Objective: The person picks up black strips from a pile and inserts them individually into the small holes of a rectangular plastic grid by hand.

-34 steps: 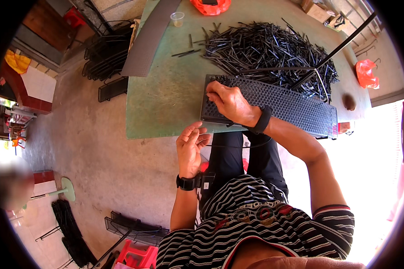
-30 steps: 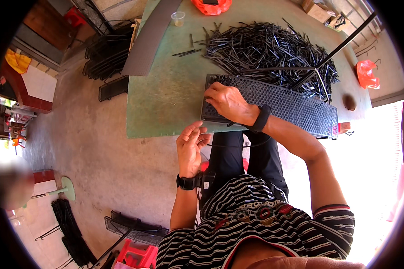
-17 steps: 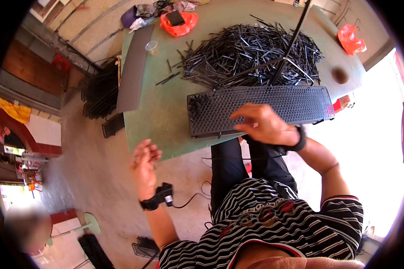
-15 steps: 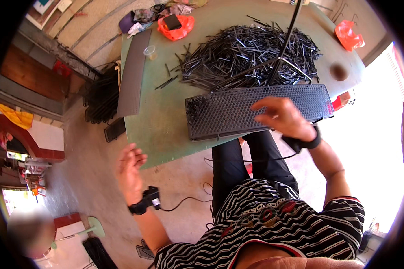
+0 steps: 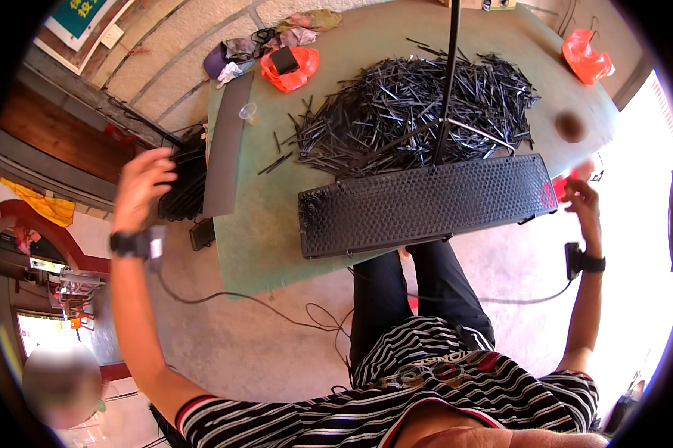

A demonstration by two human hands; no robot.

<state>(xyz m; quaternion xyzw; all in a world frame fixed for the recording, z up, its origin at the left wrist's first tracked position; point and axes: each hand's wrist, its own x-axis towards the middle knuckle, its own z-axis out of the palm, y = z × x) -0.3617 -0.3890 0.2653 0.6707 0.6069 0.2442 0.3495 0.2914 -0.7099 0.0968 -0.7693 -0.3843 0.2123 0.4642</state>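
My left hand (image 5: 144, 185) is raised off the table's left side, beside a stack of dark trays (image 5: 185, 181). Its fingers are apart and nothing is in them. My right hand (image 5: 587, 207) hovers just beyond the right end of a black honeycomb-holed tray (image 5: 426, 205), fingers loosely bent, apparently holding nothing. The tray lies along the near table edge, in front of my legs. Its left end looks darker, with some holes filled or shaded. Behind it spreads a large heap of thin black strips (image 5: 419, 104).
A black stand (image 5: 447, 82) rises behind the tray. On the green table (image 5: 258, 239) are a long grey board (image 5: 228, 149), a clear cup (image 5: 247, 112), a red bag (image 5: 292, 77) with a dark box, and another red bag (image 5: 587, 57). Cables (image 5: 262, 302) run from my wrists.
My left hand has swung up and left, towards the stacked trays. My right hand has moved off the honeycomb tray to its right side. The view has shifted slightly.
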